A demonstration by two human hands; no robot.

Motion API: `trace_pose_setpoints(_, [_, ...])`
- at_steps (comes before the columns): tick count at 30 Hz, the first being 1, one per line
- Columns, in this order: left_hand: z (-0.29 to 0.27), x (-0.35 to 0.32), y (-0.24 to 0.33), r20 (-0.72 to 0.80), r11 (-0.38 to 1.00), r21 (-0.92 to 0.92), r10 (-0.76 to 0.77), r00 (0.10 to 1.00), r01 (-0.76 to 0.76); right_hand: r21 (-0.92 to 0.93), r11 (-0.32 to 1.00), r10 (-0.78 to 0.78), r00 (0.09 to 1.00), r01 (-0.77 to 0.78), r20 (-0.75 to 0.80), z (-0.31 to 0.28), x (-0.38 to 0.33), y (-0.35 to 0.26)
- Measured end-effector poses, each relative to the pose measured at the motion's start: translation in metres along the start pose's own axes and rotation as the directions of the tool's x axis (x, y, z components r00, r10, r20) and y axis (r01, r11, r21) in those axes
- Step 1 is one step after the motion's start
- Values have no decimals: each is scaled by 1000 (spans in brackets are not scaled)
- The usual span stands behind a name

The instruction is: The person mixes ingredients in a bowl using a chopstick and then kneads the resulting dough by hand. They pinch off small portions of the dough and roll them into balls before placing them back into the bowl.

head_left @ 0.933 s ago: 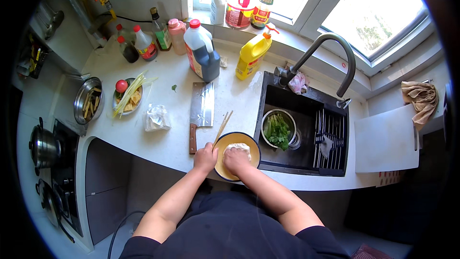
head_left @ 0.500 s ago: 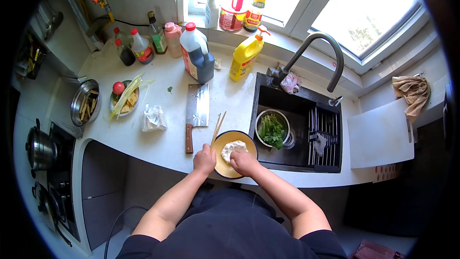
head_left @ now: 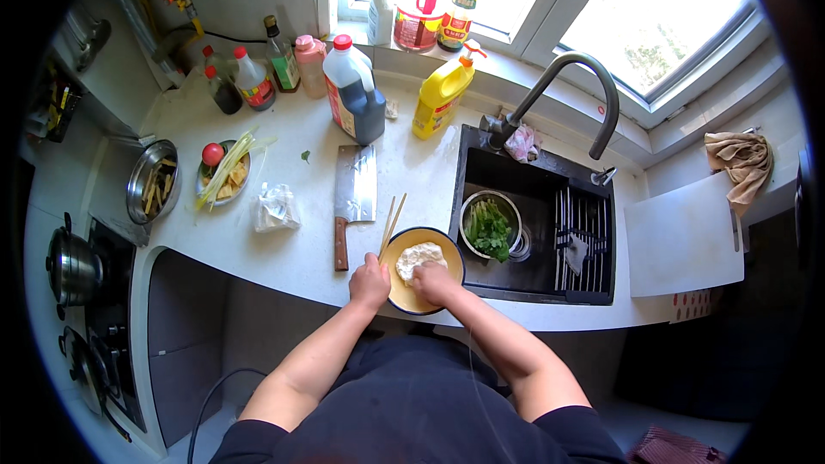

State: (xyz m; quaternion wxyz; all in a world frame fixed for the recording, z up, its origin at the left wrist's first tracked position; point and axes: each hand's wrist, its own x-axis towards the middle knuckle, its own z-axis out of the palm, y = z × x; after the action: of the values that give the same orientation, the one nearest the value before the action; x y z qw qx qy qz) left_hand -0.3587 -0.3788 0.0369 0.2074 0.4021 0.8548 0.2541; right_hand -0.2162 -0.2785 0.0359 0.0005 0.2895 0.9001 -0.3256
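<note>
A yellow bowl with a dark rim [head_left: 400, 296] stands at the counter's front edge, with a lump of white dough [head_left: 418, 258] inside. My left hand [head_left: 370, 282] is closed round a pair of chopsticks [head_left: 394, 219] that point up and away, and it rests against the bowl's left side. Over the bowl, my right hand [head_left: 435, 283] has its fingers curled onto the near side of the dough; the fingertips are hidden. Just left of the bowl lies a cleaver [head_left: 356, 185], its wooden handle toward me.
A black sink [head_left: 537, 283] with a bowl of greens [head_left: 490, 230] is on the right, under a tall faucet [head_left: 612, 107]. Behind are a large jug of dark liquid [head_left: 354, 90] and a yellow pump bottle [head_left: 443, 99]. A vegetable plate [head_left: 225, 174] and plastic bag [head_left: 277, 206] lie left.
My right hand has shifted slightly left on the dough, which looks a little flatter and more spread. The left hand keeps its grip on the chopsticks.
</note>
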Motion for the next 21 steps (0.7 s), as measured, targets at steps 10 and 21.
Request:
trace_pose_setpoints(10, [-2,5,6,52,998,23,-58,997,56,-40,983,141,887,-177,-440,2,23,-1])
trace_pose_setpoints(21, [0,9,6,90,995,27,-95,991,93,-155,965,-244,941,212,-235,-27,-14,-52])
